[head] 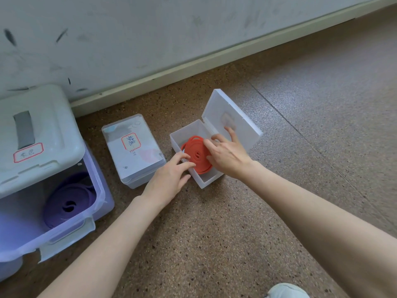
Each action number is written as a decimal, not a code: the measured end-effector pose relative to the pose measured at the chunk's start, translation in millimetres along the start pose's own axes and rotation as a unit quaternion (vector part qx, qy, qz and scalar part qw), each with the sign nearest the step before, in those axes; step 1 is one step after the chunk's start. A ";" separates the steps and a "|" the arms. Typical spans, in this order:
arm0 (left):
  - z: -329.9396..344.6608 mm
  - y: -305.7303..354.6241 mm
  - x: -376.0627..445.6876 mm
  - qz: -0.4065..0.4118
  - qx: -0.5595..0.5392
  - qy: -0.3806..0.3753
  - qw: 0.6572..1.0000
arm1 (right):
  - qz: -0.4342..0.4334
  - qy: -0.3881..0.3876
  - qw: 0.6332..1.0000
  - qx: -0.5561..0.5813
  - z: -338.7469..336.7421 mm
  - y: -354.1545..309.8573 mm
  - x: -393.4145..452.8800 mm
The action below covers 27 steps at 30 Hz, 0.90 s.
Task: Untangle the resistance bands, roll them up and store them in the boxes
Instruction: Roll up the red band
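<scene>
A rolled red resistance band [196,154] lies inside a small clear box [209,181] on the floor, whose hinged lid [233,117] stands open behind it. My left hand [169,177] rests over the box's near-left wall, its fingertips touching the roll's lower edge. My right hand [226,153] lies over the roll's right side, fingers spread, one finger reaching up to the lid. A rolled purple band [68,205] sits in a large clear bin [94,214] at the left.
A closed small box [133,151] with a red-bordered label lies between the bin and the open box. The bin's lid [36,134] sits skewed on top of it. A wall and baseboard [193,67] run behind. A shoe tip [287,291] shows at the bottom.
</scene>
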State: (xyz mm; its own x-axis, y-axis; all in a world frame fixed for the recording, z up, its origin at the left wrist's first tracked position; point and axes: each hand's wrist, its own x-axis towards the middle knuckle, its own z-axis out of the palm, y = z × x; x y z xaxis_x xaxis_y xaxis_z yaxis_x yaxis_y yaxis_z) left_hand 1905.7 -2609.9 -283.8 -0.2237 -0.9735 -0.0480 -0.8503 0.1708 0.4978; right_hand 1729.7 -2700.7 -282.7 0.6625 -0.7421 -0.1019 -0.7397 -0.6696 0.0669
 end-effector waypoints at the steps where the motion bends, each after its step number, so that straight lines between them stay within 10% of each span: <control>1: -0.3 -0.9 0.3 0.001 0.002 -0.002 1.000 | -0.001 -0.005 1.000 -0.003 -0.1 1.7 -0.8; 19: 6.1 7.6 -19.2 -0.022 0.007 0.001 1.000 | 0.094 0.016 0.989 0.109 -16.7 -6.5 -31.5; 27: -13.3 12.8 -74.4 -0.111 0.024 0.006 0.994 | 0.126 -0.089 0.972 0.178 -45.6 -51.8 -45.7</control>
State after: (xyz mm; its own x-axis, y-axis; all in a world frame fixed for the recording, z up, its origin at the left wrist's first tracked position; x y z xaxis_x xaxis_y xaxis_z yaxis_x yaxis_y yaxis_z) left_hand 1917.8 -2537.3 -262.4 -0.0231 -0.9898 -0.1408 -0.8995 -0.0409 0.4350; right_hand 1743.1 -2633.6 -236.2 0.4476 -0.8428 -0.2988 -0.8908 -0.3908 -0.2320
